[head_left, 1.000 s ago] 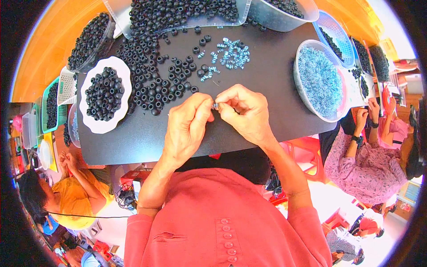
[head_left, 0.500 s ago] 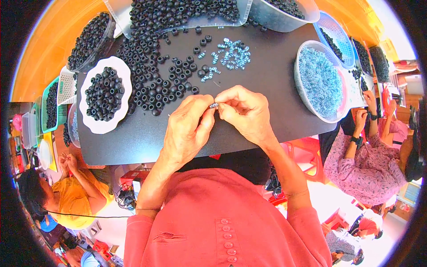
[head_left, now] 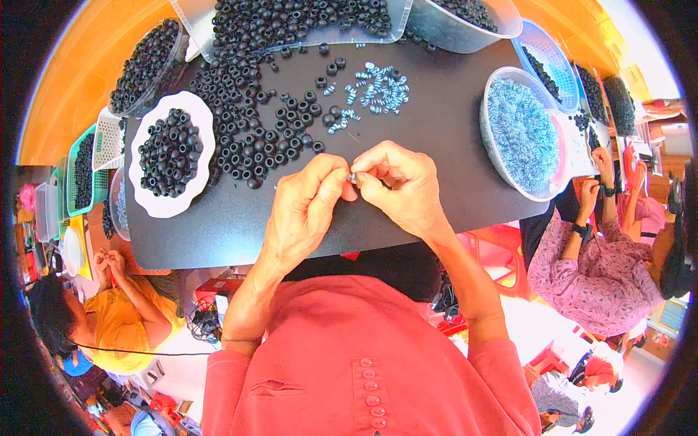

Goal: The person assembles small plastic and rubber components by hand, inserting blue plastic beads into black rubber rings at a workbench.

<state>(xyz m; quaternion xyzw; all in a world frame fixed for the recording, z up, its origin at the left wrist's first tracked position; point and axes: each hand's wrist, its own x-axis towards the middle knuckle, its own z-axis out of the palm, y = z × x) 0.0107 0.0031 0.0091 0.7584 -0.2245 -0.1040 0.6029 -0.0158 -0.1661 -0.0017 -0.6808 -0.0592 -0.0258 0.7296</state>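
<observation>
Over the near part of the dark table, my left hand (head_left: 305, 203) and my right hand (head_left: 403, 185) meet fingertip to fingertip, both closed in a pinch. Between them shows a tiny shiny metal coil spring (head_left: 352, 177), mostly covered by the fingers. Just beyond the hands lies a loose cluster of small metal springs (head_left: 384, 91). Left of that cluster spread many round black plastic pieces with holes (head_left: 251, 149), like beads. A white scalloped plate (head_left: 169, 206) at the left holds more of these black pieces.
A clear tub (head_left: 500, 158) full of springs stands at the table's right edge. A clear bin (head_left: 401, 18) of black pieces sits at the far edge, beside another tub (head_left: 454, 38). People sit at left (head_left: 127, 320) and right (head_left: 596, 276).
The spring between my fingertips shows less now, as my left fingers have shifted slightly and cover more of it. The other things on the table stay put.
</observation>
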